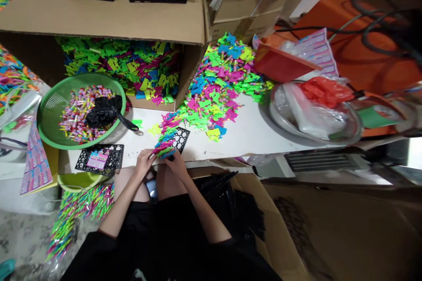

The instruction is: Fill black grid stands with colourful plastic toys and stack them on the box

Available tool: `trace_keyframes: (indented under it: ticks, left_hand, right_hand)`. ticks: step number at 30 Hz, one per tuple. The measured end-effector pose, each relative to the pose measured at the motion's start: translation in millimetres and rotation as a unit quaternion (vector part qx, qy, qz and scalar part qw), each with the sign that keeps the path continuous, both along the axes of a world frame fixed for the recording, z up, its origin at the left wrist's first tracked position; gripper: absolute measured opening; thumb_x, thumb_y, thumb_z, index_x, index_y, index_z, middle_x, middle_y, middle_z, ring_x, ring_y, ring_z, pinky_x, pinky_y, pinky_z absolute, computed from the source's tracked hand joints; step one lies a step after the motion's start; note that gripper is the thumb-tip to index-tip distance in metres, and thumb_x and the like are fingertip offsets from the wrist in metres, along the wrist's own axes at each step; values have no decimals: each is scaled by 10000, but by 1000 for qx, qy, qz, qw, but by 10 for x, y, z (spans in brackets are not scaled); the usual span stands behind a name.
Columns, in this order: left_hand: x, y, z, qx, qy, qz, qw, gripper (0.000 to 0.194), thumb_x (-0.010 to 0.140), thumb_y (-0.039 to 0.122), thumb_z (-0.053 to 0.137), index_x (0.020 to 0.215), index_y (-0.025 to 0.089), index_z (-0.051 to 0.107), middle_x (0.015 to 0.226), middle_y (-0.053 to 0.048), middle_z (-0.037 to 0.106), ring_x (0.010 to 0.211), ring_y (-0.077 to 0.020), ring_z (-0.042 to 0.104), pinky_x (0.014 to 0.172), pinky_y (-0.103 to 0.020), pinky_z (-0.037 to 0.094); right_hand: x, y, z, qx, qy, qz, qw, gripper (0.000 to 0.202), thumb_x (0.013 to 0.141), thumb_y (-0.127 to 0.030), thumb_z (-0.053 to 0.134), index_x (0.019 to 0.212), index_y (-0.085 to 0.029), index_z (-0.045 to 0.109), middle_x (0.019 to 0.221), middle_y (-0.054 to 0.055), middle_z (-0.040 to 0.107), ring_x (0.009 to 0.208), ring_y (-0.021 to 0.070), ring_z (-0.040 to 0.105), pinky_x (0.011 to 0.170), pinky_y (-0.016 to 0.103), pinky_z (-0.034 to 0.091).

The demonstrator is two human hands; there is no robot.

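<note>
At the table's front edge, a black perforated rack [181, 139] stands tilted, filled along its left part with rows of pink, green and blue plastic toy pieces [166, 135]. My left hand [144, 161] is at the near left end of these rows, its fingers curled and pinched against a coloured toy piece. My right hand [177, 163] wraps the near right corner of the rack, thumb and fingers closed on it. A second black rack [115, 153] with a pink printed card [98, 159] lies to the left.
A green basket [46, 116] holds small candy tubes and a black bag [104, 112]. Behind stands a cardboard box [184, 22] of coloured toy pieces, with filled racks on top. A loose toy pile [217, 92] spreads right, beside a metal basin [316, 138] of plastic bags.
</note>
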State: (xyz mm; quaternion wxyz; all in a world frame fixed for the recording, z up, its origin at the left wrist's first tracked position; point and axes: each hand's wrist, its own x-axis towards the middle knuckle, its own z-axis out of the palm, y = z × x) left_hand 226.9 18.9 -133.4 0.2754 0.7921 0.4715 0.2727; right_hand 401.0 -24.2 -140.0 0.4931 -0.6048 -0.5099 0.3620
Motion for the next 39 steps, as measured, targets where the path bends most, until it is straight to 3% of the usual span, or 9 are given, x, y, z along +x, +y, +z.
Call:
trace_keyframes:
  ticks: [7, 11, 16, 19, 22, 26, 30, 33, 39]
  left_hand:
    - [-7, 6, -57, 9, -5, 11, 1000, 228, 893, 314, 522, 1036, 201, 659, 978, -53, 695, 928, -181, 613, 831, -312, 469]
    - [-14, 33, -52, 11, -5, 6, 1000, 222, 889, 311, 522, 1027, 194, 652, 982, -58, 693, 942, -189, 610, 838, -320, 467]
    - [-106, 107, -21, 23, 6, 3, 1000, 228, 886, 311, 511, 1026, 192, 647, 935, -61, 678, 919, -200, 596, 825, -330, 463]
    - [-237, 210, -11, 12, 0, 21, 1000, 227, 866, 300, 524, 1016, 190, 653, 967, -72, 661, 940, -208, 588, 843, -339, 470]
    - [-390, 335, 3, -17, -5, 31, 999, 207, 824, 287, 560, 975, 196, 669, 973, -71, 654, 951, -215, 592, 855, -346, 481]
    - [-526, 385, 53, -36, -18, 46, 998, 224, 796, 286, 575, 984, 204, 665, 1012, -69, 661, 999, -230, 589, 892, -373, 475]
    - [-514, 171, 91, -30, -60, 116, 991, 274, 820, 290, 544, 1066, 190, 609, 1056, -76, 652, 967, -212, 601, 868, -355, 479]
    - [-432, -89, 91, -8, -66, 173, 983, 292, 851, 289, 513, 1122, 188, 556, 1057, -75, 633, 955, -199, 595, 857, -345, 474]
    - [-269, -327, 60, 50, 53, 168, 983, 236, 844, 353, 568, 1021, 196, 560, 1011, -81, 616, 1013, -255, 547, 904, -417, 408]
  right_hand:
    - [-33, 2, 2, 1, -13, -7, 1000, 117, 685, -220, 665, 795, -223, 624, 863, 30, 640, 873, 224, 574, 811, 372, 457]
    - [57, 2, 82, 7, -14, 39, 999, 204, 706, -295, 699, 893, -229, 654, 924, 37, 663, 914, 227, 600, 831, 377, 474]
    - [628, -2, 264, 8, -54, 119, 991, 269, 772, -359, 668, 1012, -239, 679, 1004, 53, 686, 924, 213, 635, 851, 362, 501]
    - [1168, 48, 370, 35, -173, 64, 982, 242, 877, -263, 524, 1058, -238, 682, 1073, 79, 677, 1031, 226, 607, 941, 406, 472]
    - [1663, 185, 463, 7, -379, 2, 925, 420, 860, -82, 445, 1235, -177, 607, 1306, 135, 554, 1227, 264, 488, 1042, 453, 393]
    - [2033, 436, 577, -45, -572, 98, 813, 575, 800, 25, 433, 1328, -182, 529, 1311, 149, 532, 1172, 279, 526, 961, 402, 451]
    - [2110, 575, 687, -76, -638, 183, 744, 603, 817, 18, 412, 1362, -232, 480, 1233, 134, 565, 927, 228, 627, 699, 294, 503]
    - [2086, 569, 740, -78, -656, 204, 723, 608, 824, 19, 396, 1373, -235, 456, 1244, 135, 549, 813, 186, 628, 613, 260, 468]
    - [1997, 503, 732, -54, -649, 204, 731, 330, 923, -131, 398, 1188, -165, 590, 1103, 139, 588, 884, 205, 594, 594, 250, 414]
